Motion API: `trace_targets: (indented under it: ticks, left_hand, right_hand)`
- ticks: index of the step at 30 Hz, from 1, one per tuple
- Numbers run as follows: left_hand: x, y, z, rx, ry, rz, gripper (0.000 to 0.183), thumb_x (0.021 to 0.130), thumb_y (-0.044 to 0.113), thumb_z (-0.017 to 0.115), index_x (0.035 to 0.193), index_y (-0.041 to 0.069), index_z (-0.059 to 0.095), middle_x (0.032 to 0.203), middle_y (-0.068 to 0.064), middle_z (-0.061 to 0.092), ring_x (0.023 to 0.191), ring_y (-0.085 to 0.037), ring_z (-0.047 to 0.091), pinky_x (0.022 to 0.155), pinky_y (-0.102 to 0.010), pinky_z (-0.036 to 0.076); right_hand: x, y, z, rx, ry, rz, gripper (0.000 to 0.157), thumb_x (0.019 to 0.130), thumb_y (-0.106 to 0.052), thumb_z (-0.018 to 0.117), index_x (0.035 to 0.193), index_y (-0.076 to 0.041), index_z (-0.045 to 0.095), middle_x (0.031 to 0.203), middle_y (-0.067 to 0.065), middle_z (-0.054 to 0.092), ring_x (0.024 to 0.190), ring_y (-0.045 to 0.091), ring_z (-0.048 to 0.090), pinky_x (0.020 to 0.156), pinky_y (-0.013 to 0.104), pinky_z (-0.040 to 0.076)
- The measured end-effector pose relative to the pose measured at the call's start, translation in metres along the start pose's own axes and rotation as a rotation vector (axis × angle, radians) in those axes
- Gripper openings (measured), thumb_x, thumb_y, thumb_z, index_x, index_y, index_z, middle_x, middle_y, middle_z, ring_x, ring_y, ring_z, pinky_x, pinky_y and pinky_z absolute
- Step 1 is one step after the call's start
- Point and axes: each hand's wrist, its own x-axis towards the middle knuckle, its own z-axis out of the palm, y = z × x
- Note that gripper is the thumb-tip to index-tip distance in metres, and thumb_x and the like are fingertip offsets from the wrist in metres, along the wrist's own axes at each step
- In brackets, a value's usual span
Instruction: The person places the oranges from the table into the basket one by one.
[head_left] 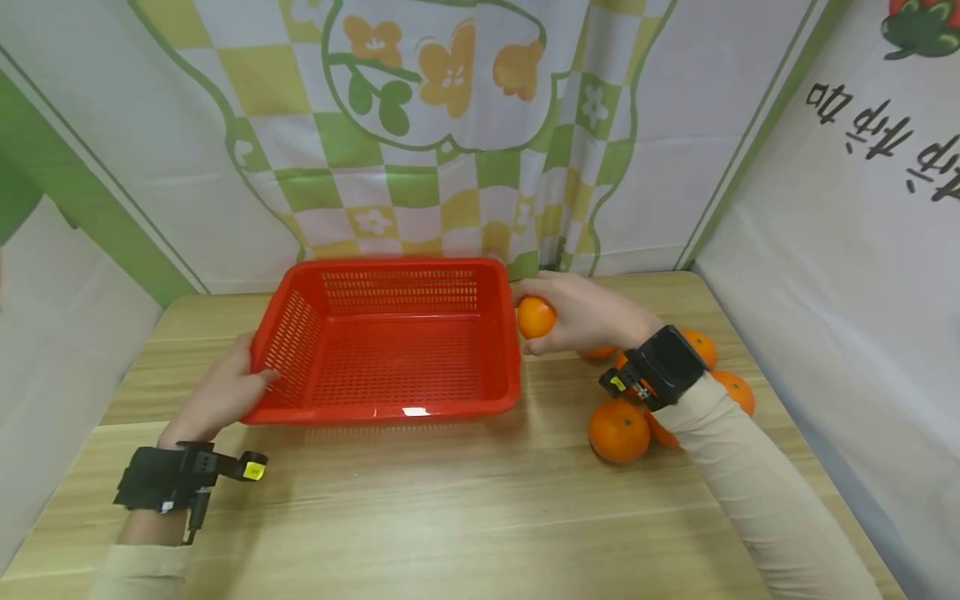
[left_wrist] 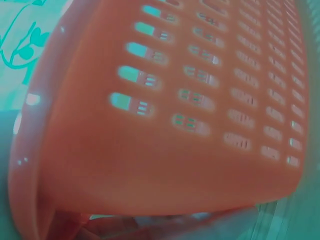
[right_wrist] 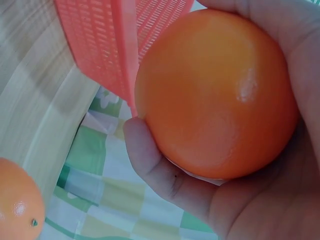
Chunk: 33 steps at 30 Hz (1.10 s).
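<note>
A red plastic basket (head_left: 397, 358) with slotted walls stands on the table, nothing inside it. My left hand (head_left: 221, 393) grips its left rim, thumb over the edge. The left wrist view is filled by the basket's slotted outer wall (left_wrist: 125, 160). Just past the right rim, my right hand (head_left: 588, 310) holds an orange (head_left: 536, 317). In the right wrist view, fingers and thumb curl round that smooth, round orange (right_wrist: 215, 95), with the basket wall behind it.
Several loose oranges (head_left: 619, 431) lie on the wooden table (head_left: 420, 517) at the right, partly hidden under my right forearm. A checked, flowered curtain (head_left: 435, 179) hangs behind the basket. White fabric walls (head_left: 847, 275) enclose the sides.
</note>
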Motion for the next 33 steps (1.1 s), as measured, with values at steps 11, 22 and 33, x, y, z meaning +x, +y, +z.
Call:
trace_targets:
  ticks: [11, 22, 33]
  left_hand:
    - [-0.008, 0.009, 0.013, -0.026, -0.015, 0.003, 0.071, 0.106, 0.008, 0.047, 0.162, -0.009, 0.008, 0.134, -0.035, 0.056, 0.097, -0.029, 0.071, 0.073, -0.033, 0.059]
    - [-0.015, 0.022, 0.029, -0.047, -0.019, 0.006, 0.075, 0.106, 0.009, 0.047, 0.165, -0.005, 0.002, 0.136, -0.034, 0.056, 0.099, -0.031, 0.07, 0.076, -0.034, 0.057]
    - [-0.021, 0.034, 0.039, -0.084, -0.053, -0.014, 0.077, 0.106, 0.009, 0.046, 0.165, -0.003, -0.003, 0.137, -0.034, 0.055, 0.096, -0.028, 0.072, 0.078, -0.037, 0.061]
  right_hand:
    - [0.012, -0.008, 0.002, -0.025, -0.031, -0.025, 0.052, 0.084, -0.037, 0.084, 0.128, -0.019, 0.064, 0.116, 0.002, 0.064, 0.096, 0.02, 0.062, 0.081, 0.034, 0.055]
    - [0.025, -0.012, 0.006, -0.002, -0.053, -0.041, 0.047, 0.084, -0.036, 0.084, 0.124, -0.019, 0.065, 0.115, 0.001, 0.065, 0.099, 0.02, 0.062, 0.079, 0.033, 0.056]
    - [0.037, -0.018, 0.005, -0.017, -0.073, -0.045, 0.047, 0.084, -0.037, 0.084, 0.122, -0.021, 0.064, 0.118, 0.0, 0.062, 0.099, 0.02, 0.061, 0.079, 0.032, 0.056]
